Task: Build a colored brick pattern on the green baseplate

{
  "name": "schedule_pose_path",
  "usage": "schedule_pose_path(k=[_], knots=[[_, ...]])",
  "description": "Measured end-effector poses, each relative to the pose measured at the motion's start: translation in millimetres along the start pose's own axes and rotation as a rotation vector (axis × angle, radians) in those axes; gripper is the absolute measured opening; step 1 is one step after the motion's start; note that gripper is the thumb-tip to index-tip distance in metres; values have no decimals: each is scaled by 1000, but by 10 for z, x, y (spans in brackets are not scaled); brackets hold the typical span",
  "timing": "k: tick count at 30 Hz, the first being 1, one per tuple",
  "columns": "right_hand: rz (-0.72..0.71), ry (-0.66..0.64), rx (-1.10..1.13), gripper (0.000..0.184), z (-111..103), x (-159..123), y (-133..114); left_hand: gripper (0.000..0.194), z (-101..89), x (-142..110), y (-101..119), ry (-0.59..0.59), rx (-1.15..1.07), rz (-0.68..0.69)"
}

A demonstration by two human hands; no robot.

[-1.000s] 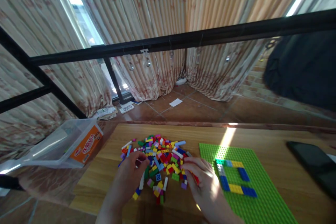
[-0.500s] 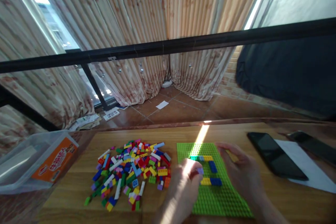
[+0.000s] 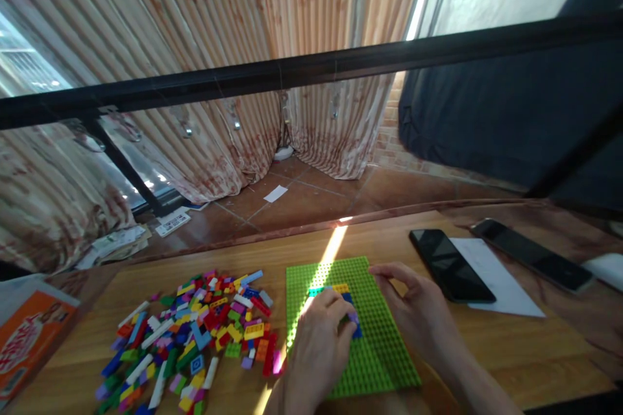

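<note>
My left hand (image 3: 318,337) is over the green baseplate (image 3: 379,356), its thumb and fingers pinched on a small purple brick (image 3: 351,316). This brick is at the right side of the bricks on the plate, next to blue bricks (image 3: 357,331). A yellow brick (image 3: 341,288) and a teal brick (image 3: 315,290) show behind the hand, which covers the other bricks there. At the plate's far right edge, the thumb and index finger of my right hand (image 3: 413,301) are closed on the rim.
Left of the plate lies a pile of loose coloured bricks (image 3: 199,324). An orange-labelled plastic box (image 3: 34,337) stands at the far left. To the right are a black phone (image 3: 452,266), white paper (image 3: 506,279) and another dark phone (image 3: 533,254). A black rail (image 3: 302,74) crosses beyond the table.
The view has turned to the right, so the table things sit further left. My left hand has moved over the brick outline, bringing the purple brick to its right side. My right hand stays at the plate's edge.
</note>
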State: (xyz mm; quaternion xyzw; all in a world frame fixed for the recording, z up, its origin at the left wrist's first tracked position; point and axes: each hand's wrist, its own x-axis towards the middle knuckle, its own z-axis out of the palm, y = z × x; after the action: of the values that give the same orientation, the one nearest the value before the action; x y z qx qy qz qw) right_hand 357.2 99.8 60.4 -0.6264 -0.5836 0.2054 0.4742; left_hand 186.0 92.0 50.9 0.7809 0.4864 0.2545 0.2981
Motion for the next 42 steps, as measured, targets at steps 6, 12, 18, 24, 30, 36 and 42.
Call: schedule_pose_path(k=[6,12,18,24,30,36,42], knots=[[-38,-47,-53,20,38,-31,8,12,9,8,39,0,20,-50],[7,-154,-178,25,50,-37,40,13,18,-1,47,8,42,-70],[93,-419,-334,27,32,-39,53,17,13,-3,25,10,35,-91],[122,-494,-288,20,130,-93,-59,22,15,-11,23,17,87,-95],[157,-494,-304,16,175,-95,-16,21,3,4,31,11,82,-103],[208,-516,-279,16,138,-91,-46,21,-3,-16,65,12,64,-99],[162,-501,-232,17,149,-113,-22,24,35,-46,51,50,19,-66]])
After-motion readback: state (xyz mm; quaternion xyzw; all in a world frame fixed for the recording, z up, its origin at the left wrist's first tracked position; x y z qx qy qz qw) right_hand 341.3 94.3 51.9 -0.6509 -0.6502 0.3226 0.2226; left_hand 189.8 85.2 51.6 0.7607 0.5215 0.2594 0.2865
